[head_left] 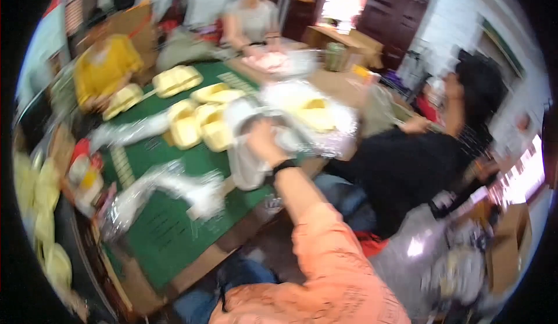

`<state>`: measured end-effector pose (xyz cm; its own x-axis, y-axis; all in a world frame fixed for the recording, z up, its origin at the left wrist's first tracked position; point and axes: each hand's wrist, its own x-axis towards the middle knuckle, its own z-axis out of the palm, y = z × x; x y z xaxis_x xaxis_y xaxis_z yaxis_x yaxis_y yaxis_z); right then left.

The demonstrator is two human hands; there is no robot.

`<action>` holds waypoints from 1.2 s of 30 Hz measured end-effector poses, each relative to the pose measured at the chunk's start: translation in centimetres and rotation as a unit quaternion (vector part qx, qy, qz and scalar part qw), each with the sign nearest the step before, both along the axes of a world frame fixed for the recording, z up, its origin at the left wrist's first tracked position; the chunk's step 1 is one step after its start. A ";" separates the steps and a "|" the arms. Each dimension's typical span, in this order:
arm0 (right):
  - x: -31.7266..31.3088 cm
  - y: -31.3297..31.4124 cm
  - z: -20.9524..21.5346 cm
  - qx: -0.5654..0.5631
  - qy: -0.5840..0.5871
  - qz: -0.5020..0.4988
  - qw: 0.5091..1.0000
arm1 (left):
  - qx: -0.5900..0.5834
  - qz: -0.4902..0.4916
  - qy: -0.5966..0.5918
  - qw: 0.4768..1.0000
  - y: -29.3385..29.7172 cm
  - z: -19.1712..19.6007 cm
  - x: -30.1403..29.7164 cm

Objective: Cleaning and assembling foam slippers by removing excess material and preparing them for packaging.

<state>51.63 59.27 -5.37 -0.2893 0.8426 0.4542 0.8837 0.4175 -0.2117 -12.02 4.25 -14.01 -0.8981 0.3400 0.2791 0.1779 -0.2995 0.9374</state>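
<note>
My right hand (264, 141), with a black band at the wrist, reaches over the near right part of the green table mat. It is at a pair of white slippers (247, 170) and seems to touch them. Motion blur smears its fingers, so whether it grips one is unclear. Just left of it stand pale yellow slippers (184, 126). Another yellow slipper (317, 115) lies on clear plastic wrap to the right. My left hand is out of the picture.
Crumpled clear plastic bags (168, 187) lie on the green mat (151, 242). A person in yellow (107, 68) handles a yellow slipper at far left. Another person (253, 22) works across the table. Someone in black (418, 167) sits close on my right. Cardboard boxes (511, 242) stand at lower right.
</note>
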 end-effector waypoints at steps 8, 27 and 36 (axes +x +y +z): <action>-12.3 -16.7 8.6 0.079 0.145 0.230 0.959 | -0.052 0.164 0.103 0.980 1.0 20.6 24.0; -15.9 -29.9 5.4 -0.592 0.679 0.254 0.353 | -0.113 -0.328 -0.118 0.931 10.0 13.0 37.4; -13.4 -29.2 6.9 -0.476 0.715 0.218 0.463 | -0.105 -0.410 -0.329 0.844 9.7 12.8 37.4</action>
